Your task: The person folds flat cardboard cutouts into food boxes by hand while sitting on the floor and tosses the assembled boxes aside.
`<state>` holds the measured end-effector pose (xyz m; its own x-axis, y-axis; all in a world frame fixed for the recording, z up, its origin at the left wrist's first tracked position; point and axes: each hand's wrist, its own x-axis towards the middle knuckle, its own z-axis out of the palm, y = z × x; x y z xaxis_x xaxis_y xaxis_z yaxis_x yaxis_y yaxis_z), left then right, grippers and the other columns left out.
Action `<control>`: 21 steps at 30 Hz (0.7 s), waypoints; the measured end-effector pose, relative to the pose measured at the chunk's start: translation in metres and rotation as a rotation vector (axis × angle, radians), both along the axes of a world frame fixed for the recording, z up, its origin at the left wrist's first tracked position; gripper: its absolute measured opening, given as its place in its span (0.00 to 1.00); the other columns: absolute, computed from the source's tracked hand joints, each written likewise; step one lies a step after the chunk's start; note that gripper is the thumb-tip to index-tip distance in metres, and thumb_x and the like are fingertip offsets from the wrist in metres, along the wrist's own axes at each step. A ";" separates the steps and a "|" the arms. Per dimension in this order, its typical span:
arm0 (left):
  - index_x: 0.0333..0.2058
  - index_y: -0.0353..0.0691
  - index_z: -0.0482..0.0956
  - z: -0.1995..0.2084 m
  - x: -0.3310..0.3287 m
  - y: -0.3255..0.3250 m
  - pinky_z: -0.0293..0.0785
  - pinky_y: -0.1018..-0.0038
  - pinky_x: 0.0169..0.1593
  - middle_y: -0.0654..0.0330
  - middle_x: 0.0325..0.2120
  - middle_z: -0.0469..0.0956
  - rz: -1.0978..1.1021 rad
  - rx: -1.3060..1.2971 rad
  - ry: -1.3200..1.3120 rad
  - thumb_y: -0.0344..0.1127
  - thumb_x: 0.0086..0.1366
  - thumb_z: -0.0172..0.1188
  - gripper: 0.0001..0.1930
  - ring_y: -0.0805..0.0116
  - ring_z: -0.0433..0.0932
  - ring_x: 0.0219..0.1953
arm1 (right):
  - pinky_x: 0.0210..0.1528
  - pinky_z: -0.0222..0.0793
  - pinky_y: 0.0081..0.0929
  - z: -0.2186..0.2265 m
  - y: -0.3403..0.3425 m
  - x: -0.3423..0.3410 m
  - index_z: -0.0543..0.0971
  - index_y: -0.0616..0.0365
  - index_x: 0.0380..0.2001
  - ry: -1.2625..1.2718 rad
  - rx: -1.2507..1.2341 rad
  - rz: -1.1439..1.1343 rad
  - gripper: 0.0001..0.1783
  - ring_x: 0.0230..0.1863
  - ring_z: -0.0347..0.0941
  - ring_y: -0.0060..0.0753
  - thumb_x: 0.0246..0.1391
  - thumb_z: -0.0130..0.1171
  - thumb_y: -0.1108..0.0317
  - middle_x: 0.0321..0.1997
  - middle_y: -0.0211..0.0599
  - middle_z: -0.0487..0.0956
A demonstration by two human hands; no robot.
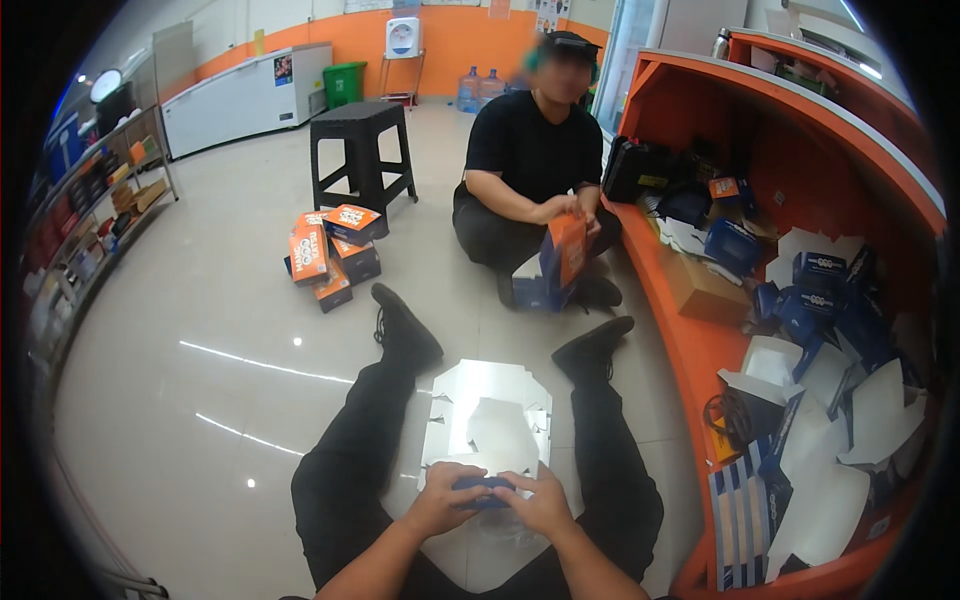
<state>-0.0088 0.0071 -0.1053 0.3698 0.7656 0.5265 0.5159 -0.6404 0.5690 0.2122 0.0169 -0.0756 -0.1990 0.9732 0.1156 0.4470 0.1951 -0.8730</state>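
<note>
An unfolded cardboard box (465, 400), white inside and blue outside, lies flat on the floor between my outstretched legs. Its near edge is bent up, showing a blue panel. My left hand (444, 497) grips the left part of that panel, fingers curled over it. At the panel's right part, my right hand (541, 500) pinches it with thumb and fingers. Both hands are close together at the box's near side. What lies beneath my fingers is partly hidden.
Opposite me a seated person (530, 150) handles an orange and blue box (566, 255). Finished orange boxes (335, 250) lie piled beside a black stool (362, 130). At right, an orange shelf (665, 320) holds many blue boxes and unfolded cartons (820, 470). A rack (100, 200) stands far left.
</note>
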 end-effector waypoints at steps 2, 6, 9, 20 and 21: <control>0.42 0.54 0.85 0.000 0.001 0.004 0.65 0.61 0.57 0.64 0.53 0.77 -0.033 0.012 0.019 0.32 0.40 0.78 0.25 0.59 0.74 0.53 | 0.54 0.72 0.33 -0.010 0.004 0.004 0.86 0.57 0.45 -0.007 -0.025 0.013 0.18 0.50 0.78 0.50 0.52 0.73 0.62 0.49 0.52 0.79; 0.46 0.53 0.83 -0.001 0.000 0.010 0.65 0.57 0.59 0.59 0.55 0.75 -0.070 0.017 0.008 0.33 0.39 0.79 0.30 0.55 0.72 0.57 | 0.54 0.73 0.38 -0.011 0.001 0.009 0.72 0.53 0.63 -0.242 0.032 0.175 0.33 0.52 0.78 0.57 0.55 0.70 0.60 0.50 0.55 0.79; 0.52 0.48 0.80 0.012 0.006 0.010 0.62 0.51 0.65 0.48 0.60 0.69 -0.029 -0.003 -0.006 0.35 0.38 0.81 0.36 0.43 0.66 0.63 | 0.53 0.74 0.41 -0.003 -0.002 0.010 0.63 0.51 0.68 -0.228 -0.018 0.221 0.40 0.49 0.79 0.57 0.55 0.69 0.60 0.46 0.52 0.81; 0.68 0.35 0.60 0.002 -0.007 0.000 0.73 0.58 0.58 0.43 0.71 0.49 0.100 -0.178 -0.286 0.30 0.48 0.75 0.48 0.43 0.65 0.65 | 0.37 0.77 0.25 0.257 0.018 0.247 0.71 0.66 0.55 0.316 0.244 -0.767 0.23 0.32 0.79 0.24 0.59 0.65 0.71 0.33 0.36 0.81; 0.67 0.37 0.63 0.000 0.003 0.005 0.77 0.61 0.54 0.46 0.71 0.51 0.014 -0.185 -0.284 0.28 0.49 0.74 0.46 0.47 0.70 0.62 | 0.38 0.79 0.25 0.267 0.011 0.311 0.53 0.62 0.70 0.513 0.732 -0.752 0.41 0.32 0.79 0.26 0.61 0.64 0.71 0.42 0.42 0.81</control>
<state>-0.0054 0.0122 -0.1050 0.2169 0.8618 0.4586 0.3286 -0.5068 0.7970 0.5236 0.0276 0.1915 0.6316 0.4937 0.5978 0.2918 0.5630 -0.7732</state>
